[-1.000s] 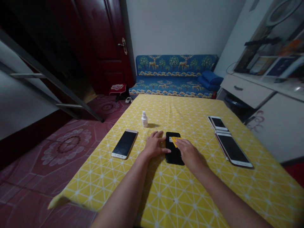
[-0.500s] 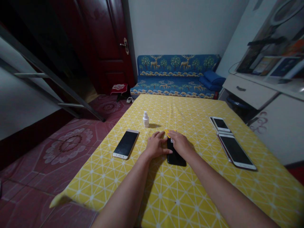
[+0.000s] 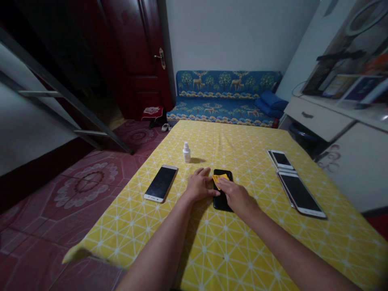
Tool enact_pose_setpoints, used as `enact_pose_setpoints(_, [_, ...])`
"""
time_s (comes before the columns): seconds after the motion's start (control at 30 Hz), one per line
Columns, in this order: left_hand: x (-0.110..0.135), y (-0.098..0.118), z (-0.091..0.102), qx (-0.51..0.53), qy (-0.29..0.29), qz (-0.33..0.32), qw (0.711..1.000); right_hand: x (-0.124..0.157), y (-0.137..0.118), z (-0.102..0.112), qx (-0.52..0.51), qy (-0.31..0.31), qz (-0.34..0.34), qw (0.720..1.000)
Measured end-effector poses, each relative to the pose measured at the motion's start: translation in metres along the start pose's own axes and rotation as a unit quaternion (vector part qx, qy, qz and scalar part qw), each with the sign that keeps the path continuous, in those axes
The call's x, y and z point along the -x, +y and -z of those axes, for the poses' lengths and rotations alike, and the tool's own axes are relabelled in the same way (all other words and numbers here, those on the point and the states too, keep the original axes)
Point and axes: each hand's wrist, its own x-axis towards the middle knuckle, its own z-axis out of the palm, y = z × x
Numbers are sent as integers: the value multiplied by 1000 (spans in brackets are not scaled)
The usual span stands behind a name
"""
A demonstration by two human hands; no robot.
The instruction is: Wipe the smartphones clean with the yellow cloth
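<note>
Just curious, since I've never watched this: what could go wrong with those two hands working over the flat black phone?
The small yellow piece on the black smartphone might slide out from under the right hand. The left hand could also knock over the small white plastic bottle, which stands upright nearby on the yellow patterned tablecloth.

Tablecloth (image 3: 218,250): yellow, white triangular lattice. At 12 o'clock, sofa (image 3: 224,83): blue, gold-and-green deer and tree print. At 9 o'clock, floor tiles (image 3: 85,186): maroon, pale floral medallions. Centre: black phone (image 3: 220,204), yellow card (image 3: 219,180).
</note>
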Motion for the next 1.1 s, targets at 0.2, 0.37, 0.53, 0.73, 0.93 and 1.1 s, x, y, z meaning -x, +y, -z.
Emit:
enact_pose_setpoints(0.2, [2,3,2,-8,-7,0,1000,-13,2,-4,2,17,-27,999])
enact_pose_setpoints(0.37, [2,2,2,-11,-10,-3,1000,-36,9,-6,28,30,-69,997])
enact_pose_setpoints(0.53, [0,2,2,1,-16,13,1000,-35,13,-7,10,29,-65,997])
enact_pose_setpoints(0.73, [-1,3,3,0,-22,24,999,3,5,-4,0,10,-12,1000])
enact_pose_setpoints(0.93, [0,2,2,0,-15,19,1000,42,-7,2,24,1,-1,1000])
enact_pose_setpoints(1.1, [2,2,2,-6,-7,3,1000,38,2,5,64,12,-28,997])
